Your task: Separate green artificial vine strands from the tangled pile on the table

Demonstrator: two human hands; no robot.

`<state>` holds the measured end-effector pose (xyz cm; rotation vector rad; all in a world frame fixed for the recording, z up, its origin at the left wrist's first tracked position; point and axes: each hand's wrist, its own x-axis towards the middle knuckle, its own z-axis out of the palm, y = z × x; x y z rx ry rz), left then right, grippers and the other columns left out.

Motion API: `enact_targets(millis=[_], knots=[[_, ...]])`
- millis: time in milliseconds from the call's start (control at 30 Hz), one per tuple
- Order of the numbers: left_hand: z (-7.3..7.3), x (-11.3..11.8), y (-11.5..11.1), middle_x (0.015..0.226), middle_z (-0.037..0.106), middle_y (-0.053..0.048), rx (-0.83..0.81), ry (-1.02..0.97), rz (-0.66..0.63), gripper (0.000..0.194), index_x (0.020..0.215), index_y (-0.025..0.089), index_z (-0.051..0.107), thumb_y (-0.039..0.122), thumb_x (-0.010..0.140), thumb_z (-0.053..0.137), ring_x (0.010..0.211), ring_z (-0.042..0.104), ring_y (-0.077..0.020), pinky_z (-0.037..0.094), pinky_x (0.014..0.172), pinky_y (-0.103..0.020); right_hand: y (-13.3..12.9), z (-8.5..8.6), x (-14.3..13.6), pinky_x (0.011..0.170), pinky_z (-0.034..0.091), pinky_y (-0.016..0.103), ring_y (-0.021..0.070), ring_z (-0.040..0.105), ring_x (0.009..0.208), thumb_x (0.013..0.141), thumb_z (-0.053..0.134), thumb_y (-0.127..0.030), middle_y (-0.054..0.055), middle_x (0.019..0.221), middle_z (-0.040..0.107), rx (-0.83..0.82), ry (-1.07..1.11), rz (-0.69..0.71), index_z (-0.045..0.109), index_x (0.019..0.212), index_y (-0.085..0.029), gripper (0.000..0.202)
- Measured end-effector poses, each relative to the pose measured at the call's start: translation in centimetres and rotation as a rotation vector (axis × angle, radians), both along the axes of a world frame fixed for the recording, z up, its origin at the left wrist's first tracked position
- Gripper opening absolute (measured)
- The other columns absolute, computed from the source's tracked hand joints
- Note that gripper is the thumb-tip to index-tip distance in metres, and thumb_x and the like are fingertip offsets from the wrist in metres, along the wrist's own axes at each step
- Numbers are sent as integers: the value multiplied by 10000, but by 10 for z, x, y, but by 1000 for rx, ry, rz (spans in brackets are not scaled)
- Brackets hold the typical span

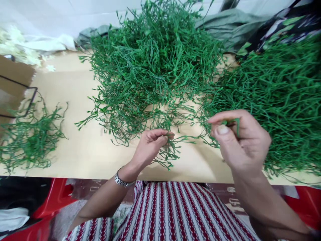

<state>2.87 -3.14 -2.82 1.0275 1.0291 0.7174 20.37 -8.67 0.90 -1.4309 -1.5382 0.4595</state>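
My left hand (pixel 152 144) is closed in a pinch on thin green artificial stems (pixel 170 152), whose tips spread out to the right and below the fingers. At the right, my raised right hand (pixel 240 140) pinches a small green plastic stem piece (pixel 237 125) between thumb and forefinger; much of it is hidden by the fingers. In front of both hands rises a large tangled heap of green stems (pixel 155 60). A second heap of stems (pixel 283 97) lies partly behind my right hand.
A smaller pile of stems (pixel 32 140) lies on the left of the pale table (pixel 75 147). A cardboard box (pixel 12 80) with a black wire frame (pixel 31 100) stands at the left edge. Whitish flowers (pixel 20 43) and grey-green cloth (pixel 233 28) lie at the back. Red chairs (pixel 55 197) are below.
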Motion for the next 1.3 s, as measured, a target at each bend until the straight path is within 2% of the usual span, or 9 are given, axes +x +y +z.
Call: enact_targets(millis=[133,200,400,500,600,733,933,1133,1300], knots=[[-2,1,-3,718,694,-24,33,41,-22,268,810,144,712,68,642,518,637,590,-122,481,611,-231,5,-12,-15,616,460,285,158,554,725,844,500,-261,69,876,563,-28,-387,222,547,987,-180,172],[-6,2,-4,761,696,-19,44,1,5,297,837,151,705,56,632,512,660,596,-122,475,618,-227,9,-25,-20,643,470,302,186,567,791,857,471,-273,90,905,564,-93,-463,244,535,997,-162,189],[-11,2,-9,779,663,-17,79,-77,29,312,906,151,651,74,642,505,547,582,-95,459,548,-224,8,-40,-15,637,446,239,132,566,710,807,510,-180,33,839,600,-168,-224,142,508,951,-179,144],[-7,1,-11,694,634,-4,157,-5,-6,343,970,150,629,76,662,495,508,531,-72,408,473,-182,7,-38,-12,526,393,203,96,522,559,800,519,-189,-13,692,591,-304,-184,206,546,887,-184,91],[-5,1,-14,823,637,-34,244,38,-30,354,1014,155,604,88,687,488,505,475,-50,394,458,-169,6,-39,-14,476,357,190,78,491,504,803,527,-221,-27,680,599,-398,-158,286,565,897,-190,106],[-7,1,-16,968,572,-69,358,81,-47,256,945,151,588,113,707,503,606,518,-68,425,523,-188,3,-45,-18,528,386,205,97,528,574,799,529,-213,-6,722,610,-300,-187,220,570,855,-185,75],[-8,-3,-11,736,552,-29,523,253,-146,67,748,143,576,140,762,510,709,513,-128,416,666,-261,-1,-53,-16,611,426,238,134,546,688,856,458,-199,45,765,568,-103,-288,157,591,902,-160,146],[-13,-1,-12,704,512,-13,439,165,-22,80,731,153,547,193,790,510,615,451,-105,382,557,-230,-3,-52,-12,616,421,264,147,560,666,867,451,-217,51,773,597,-82,-559,136,620,911,-166,182],[-13,1,-13,618,460,18,376,144,24,77,731,152,562,212,772,538,557,388,-85,334,504,-204,-3,-44,-10,606,440,242,130,576,665,847,487,-260,47,815,631,-168,-384,258,607,904,-168,162]])
